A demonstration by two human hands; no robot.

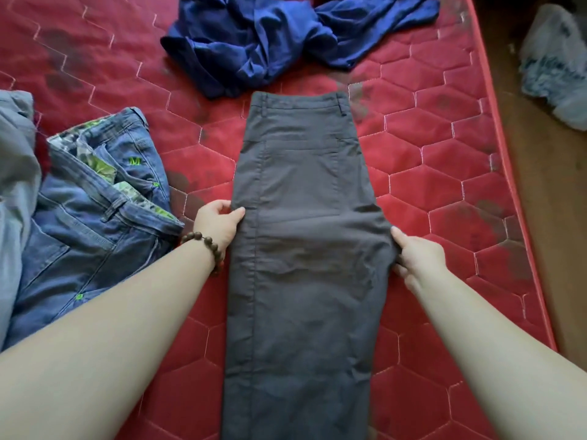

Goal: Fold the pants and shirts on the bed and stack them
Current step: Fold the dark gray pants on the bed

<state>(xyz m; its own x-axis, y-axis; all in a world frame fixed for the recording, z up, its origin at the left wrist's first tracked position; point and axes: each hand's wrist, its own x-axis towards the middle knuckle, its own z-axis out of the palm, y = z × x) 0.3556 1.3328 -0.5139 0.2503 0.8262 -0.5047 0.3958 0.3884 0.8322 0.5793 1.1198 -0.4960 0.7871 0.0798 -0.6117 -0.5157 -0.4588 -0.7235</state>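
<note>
Right now the grey pants [301,223] lie flat down the middle of the red quilted mattress [444,160], folded lengthwise so one leg sits on the other, waistband at the far end and the legs running toward the near edge of the view. Both hands are on them at about the seat: the left hand [219,225] pinches the left edge of the fabric, thumb on top and fingers curled under, a brown bead bracelet [206,246] around its wrist. Across on the other side the right hand [416,258] grips the right edge where the crotch seam bulges outward, thumb lying on the cloth and fingers tucked round the edge. Off to the left, a pair of blue jeans [95,223] lies rumpled with a green patterned lining showing at the waist, partly under the left forearm, and a pale grey-blue garment [16,185] is bunched at the left border. Beyond the waistband, just apart from it, a dark blue shirt [270,36] sits crumpled. Past the mattress's right edge, on the wooden floor, lies a pale plastic bag [556,68].
</note>
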